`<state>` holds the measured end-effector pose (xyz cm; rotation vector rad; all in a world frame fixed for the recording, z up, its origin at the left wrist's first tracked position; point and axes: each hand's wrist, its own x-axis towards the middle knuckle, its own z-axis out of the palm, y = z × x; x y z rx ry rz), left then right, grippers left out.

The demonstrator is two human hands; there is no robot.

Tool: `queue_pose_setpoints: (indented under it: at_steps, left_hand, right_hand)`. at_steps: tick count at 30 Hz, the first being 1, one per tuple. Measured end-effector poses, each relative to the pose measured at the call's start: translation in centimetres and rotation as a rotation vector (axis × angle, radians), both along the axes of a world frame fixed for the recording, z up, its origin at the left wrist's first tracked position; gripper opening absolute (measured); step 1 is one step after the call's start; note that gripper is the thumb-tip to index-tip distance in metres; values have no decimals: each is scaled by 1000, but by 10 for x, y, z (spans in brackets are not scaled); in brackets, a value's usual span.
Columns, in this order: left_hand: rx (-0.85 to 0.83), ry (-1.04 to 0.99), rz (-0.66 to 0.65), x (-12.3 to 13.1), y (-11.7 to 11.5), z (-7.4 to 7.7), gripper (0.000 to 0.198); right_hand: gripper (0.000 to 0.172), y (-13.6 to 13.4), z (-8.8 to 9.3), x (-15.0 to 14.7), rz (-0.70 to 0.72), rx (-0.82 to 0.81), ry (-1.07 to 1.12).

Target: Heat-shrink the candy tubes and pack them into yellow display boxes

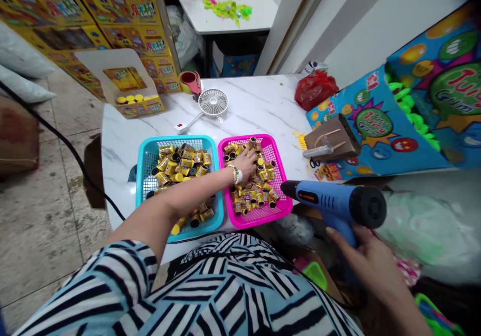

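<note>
My right hand point(370, 253) is wrapped around the handle of a blue heat gun point(326, 198), whose black nozzle points left at the rim of a pink basket point(287, 206). Inside that basket lie many small yellow-wrapped canisters point(257, 196), some with black or yellow ends. My left hand point(246, 163), a bracelet on its wrist, rests on them with its fingers spread; the fingertips are partly hidden among the pieces. Beneath my left forearm stands a turquoise basket point(140, 176) filled with similar canisters point(184, 163).
Behind the baskets lie a small white fan point(213, 102) and a tape dispenser point(193, 83). An opened yellow display box point(141, 106) stands at back left. To the right are a red plastic bag point(315, 89), a brown box point(332, 135) and blue gum cartons point(376, 120). A black cable point(75, 148) crosses at left.
</note>
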<state>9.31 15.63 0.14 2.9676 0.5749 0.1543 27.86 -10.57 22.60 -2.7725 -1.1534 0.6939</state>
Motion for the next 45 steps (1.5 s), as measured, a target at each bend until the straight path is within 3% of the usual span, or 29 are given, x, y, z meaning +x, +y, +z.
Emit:
queue_pose_setpoints:
  at_steps: [2,5,9,11,14,17,22,25,27,29,32,36,40,45]
  left_hand:
    - [1,-35,29,-2,11,11,47]
    - [-53,-80,6,26,11,18,50]
    - [-233,-31,38,78,7,10,50]
    - [-300,8,43,87,4,2,52]
    - [-337,90,-62,73,-5,-9,41]
    - [-283,79,-151,40,-16,-11,32]
    - [-215,-77,-118,-27,-37,3,34]
    - [-199,-132,-48,-63,-63,13,48]
    - [-221,-168,-90,-77,-85,15,47]
    - [-261,-184,-187,-78,-108,9,41]
    - [-316,-158,-333,-57,-134,-10,36]
    - [-349,-70,-376,-16,-149,-34,58]
    - [-305,-50,-278,1,-132,-35,71]
    - [-74,-25,131,6,-59,-9,54]
  right_hand:
    - [52,3,-1,-1,6,7,-2]
    - [53,8,-1,-2,-40,41,-9]
    - [54,12,1,-3,-119,85,22]
    - [54,14,0,-1,-140,98,39]
    - [53,15,-5,4,-126,104,38]
    - [51,19,-12,10,-58,90,40]
    - [47,35,-19,8,94,50,-26]
    - [46,47,-19,4,164,34,-18]
    - [47,54,-19,3,189,14,-5]
    - [47,60,-19,3,215,1,-37]
    - [44,66,-19,4,282,-41,-104]
    - [41,61,-22,5,391,-110,-80]
    - [46,45,-20,5,355,-124,-73]
    - [48,32,-5,1,233,-65,-144]
